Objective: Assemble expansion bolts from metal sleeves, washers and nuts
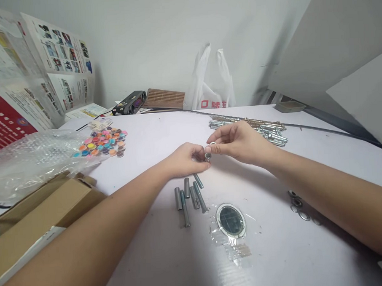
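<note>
Near the table's middle, my left hand (186, 161) is closed in a pinch around a metal bolt (207, 157), whose end shows between thumb and fingers. My right hand (240, 143) meets it from the right, thumb and fingers closed on a small washer (212, 143) right by the bolt's end. Most of the bolt is hidden by the fingers. Below my left hand lie several loose metal sleeves (187, 188) and bolts (185, 210). Under my right forearm are several washers (304, 215) and dark nuts (296, 203).
Behind my right hand lies a pile of bolts with sleeves (274, 135). A round dark disc (231, 220) is taped to the table in front. At left are colourful discs (102, 142), clear plastic wrap (36, 162) and a cardboard box (54, 208). A white bag (209, 81) stands behind.
</note>
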A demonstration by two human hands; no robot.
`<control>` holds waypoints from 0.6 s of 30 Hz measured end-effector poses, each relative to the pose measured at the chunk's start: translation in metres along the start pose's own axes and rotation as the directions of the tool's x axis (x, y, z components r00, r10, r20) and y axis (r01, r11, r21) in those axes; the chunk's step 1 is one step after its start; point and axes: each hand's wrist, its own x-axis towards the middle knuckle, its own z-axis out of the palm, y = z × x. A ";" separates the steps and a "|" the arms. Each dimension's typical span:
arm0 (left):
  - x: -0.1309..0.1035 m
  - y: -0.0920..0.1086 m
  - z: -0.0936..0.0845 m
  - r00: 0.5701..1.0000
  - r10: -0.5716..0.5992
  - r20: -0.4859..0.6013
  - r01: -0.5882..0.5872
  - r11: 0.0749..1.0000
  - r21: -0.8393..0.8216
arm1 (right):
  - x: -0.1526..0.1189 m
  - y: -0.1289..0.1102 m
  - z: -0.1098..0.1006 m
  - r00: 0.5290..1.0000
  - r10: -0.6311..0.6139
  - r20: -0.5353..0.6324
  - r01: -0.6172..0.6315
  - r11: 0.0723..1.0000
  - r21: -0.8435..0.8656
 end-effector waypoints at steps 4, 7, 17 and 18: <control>-0.001 0.002 0.000 1.000 -0.008 0.003 0.008 1.000 0.003 | 0.001 0.005 0.008 0.975 -0.222 0.015 0.222 0.971 -0.091; 0.000 0.001 -0.002 1.000 0.008 0.012 -0.008 1.000 0.016 | 0.002 0.012 0.010 0.971 -0.234 0.042 0.237 0.968 -0.085; 0.001 -0.004 -0.003 0.999 0.045 0.027 -0.045 0.999 0.003 | -0.004 0.023 0.015 0.986 -0.151 0.064 0.143 0.982 0.120; 0.002 -0.004 -0.003 0.999 0.041 0.013 -0.041 0.999 0.010 | -0.005 0.023 0.014 0.985 -0.165 0.050 0.160 0.983 0.088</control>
